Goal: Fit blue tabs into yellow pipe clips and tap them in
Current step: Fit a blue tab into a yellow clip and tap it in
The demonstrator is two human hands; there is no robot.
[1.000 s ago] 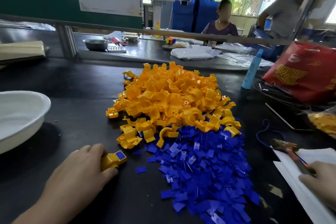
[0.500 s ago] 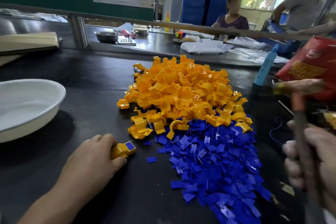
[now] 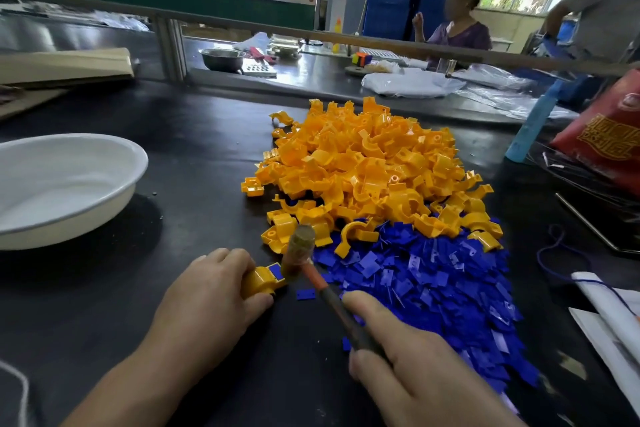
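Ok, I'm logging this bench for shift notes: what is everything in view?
table: one, black, foreground
pipe clips: many, yellow, heap mid-table
tabs: many, blue, heap nearer than the clips
held clip: one, yellow with blue tab, left of tabs
mallet: one, brown head, orange-black handle, head at held clip
basin: one, white, left
metal bowl: one, silver, far bench
bottle: one, light blue, right
bag: one, red, far right
seated person: one, purple top, far bench
left hand: one, grips held clip
right hand: one, grips mallet handle

The right hand has swung the mallet down onto the clip.
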